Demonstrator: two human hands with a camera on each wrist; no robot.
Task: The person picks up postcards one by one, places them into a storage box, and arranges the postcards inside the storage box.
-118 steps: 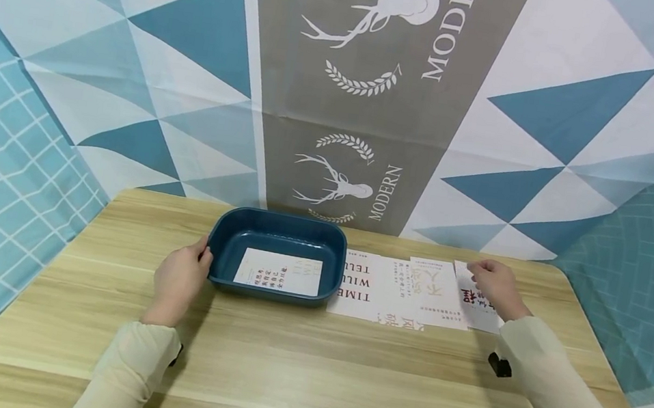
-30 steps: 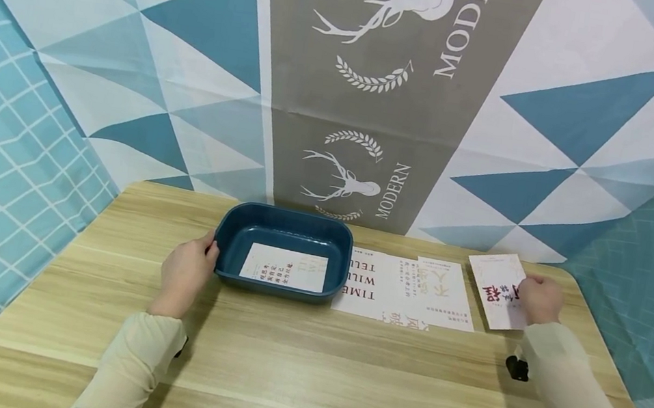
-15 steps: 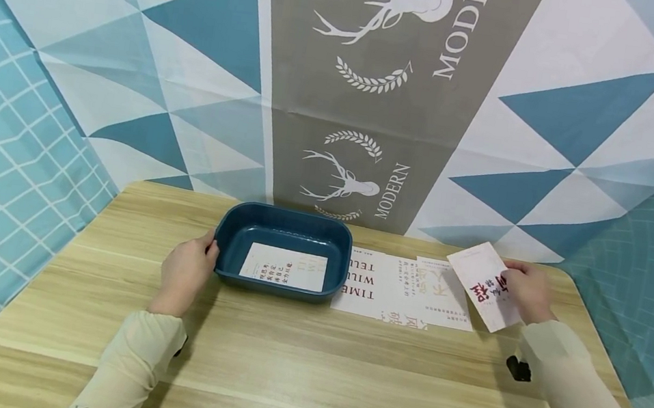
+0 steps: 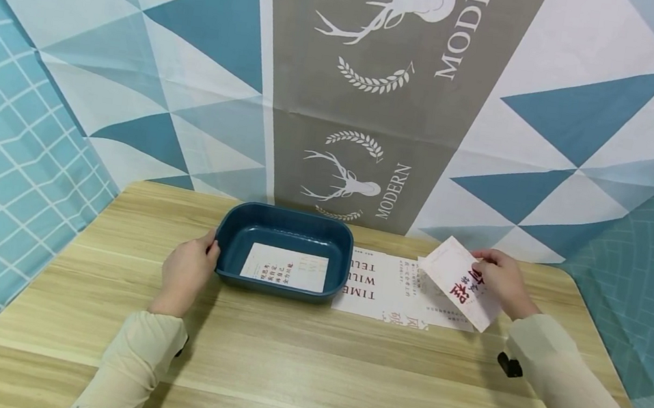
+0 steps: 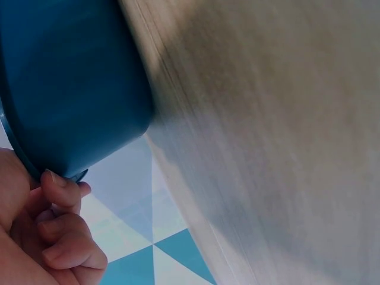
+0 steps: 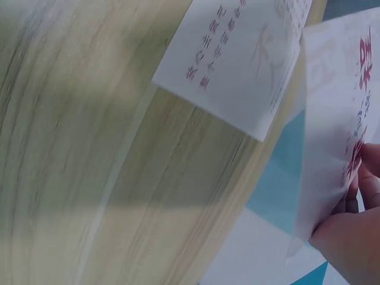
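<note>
My left hand (image 4: 186,275) grips the left end of a dark blue rectangular dish (image 4: 292,234), fingers curled at its rim. My right hand (image 4: 503,282) pinches a white card with red and blue characters (image 4: 455,279) by its right edge. I hold this card tilted in the air, over the right end of a row of cards, and the right wrist view shows it apart from the gold-lettered card (image 4: 430,302) below.

Inside the dish, 1 card with black characters (image 4: 278,266) lies flat on the bottom. The row lies to the right of the dish on the wood-grain table (image 4: 304,380): nearest the dish is a card with the red words TIME and WILL (image 4: 363,281), and farther right the cards overlap. A strip of a card with large tan characters (image 4: 406,320) sticks out on the near side.

Behind the table hangs a fabric backdrop (image 4: 371,106) with 2 white deer heads and triangles.
</note>
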